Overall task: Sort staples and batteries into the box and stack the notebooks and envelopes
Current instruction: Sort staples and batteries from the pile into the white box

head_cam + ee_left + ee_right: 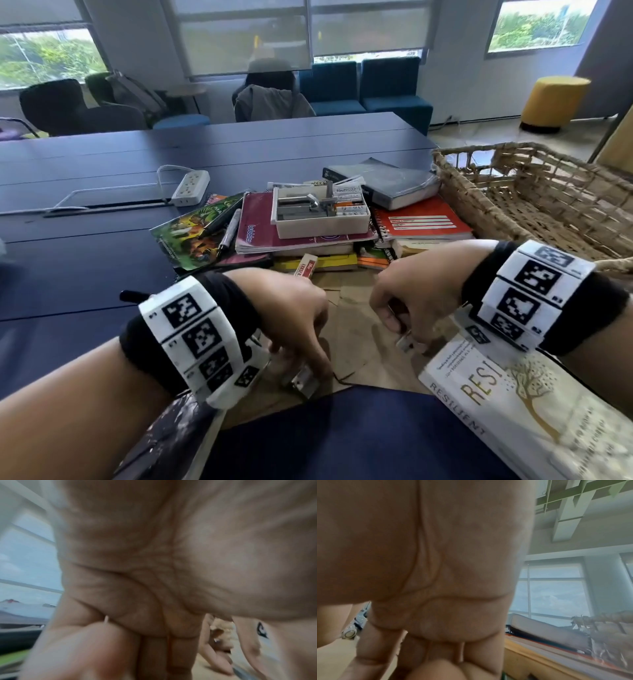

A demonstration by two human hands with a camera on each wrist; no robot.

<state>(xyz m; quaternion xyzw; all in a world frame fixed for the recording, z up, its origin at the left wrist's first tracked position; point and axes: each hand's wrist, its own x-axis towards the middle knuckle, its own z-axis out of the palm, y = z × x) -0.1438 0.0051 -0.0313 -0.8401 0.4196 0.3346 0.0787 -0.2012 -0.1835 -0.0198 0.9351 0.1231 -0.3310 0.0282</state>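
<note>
My left hand [305, 353] reaches down onto the brown envelopes [356, 329] at the table's front, its fingertips curled round a silvery strip of staples [302, 381]. In the left wrist view the thumb [89, 649] closes against the fingers. My right hand [394, 325] pinches a small white and silver battery [407, 342], seen in the right wrist view as a battery [349, 633] between thumb and forefinger. The white box [322, 226], holding staples and batteries, stands on a maroon notebook [260, 226] atop a pile of notebooks.
A wicker basket [531, 192] fills the right side. A white book [513, 394] lies under my right wrist. An orange notebook [421, 222], a grey book [383, 185], pens [226, 222], an eraser [305, 267] and a power strip [190, 187] lie around the pile.
</note>
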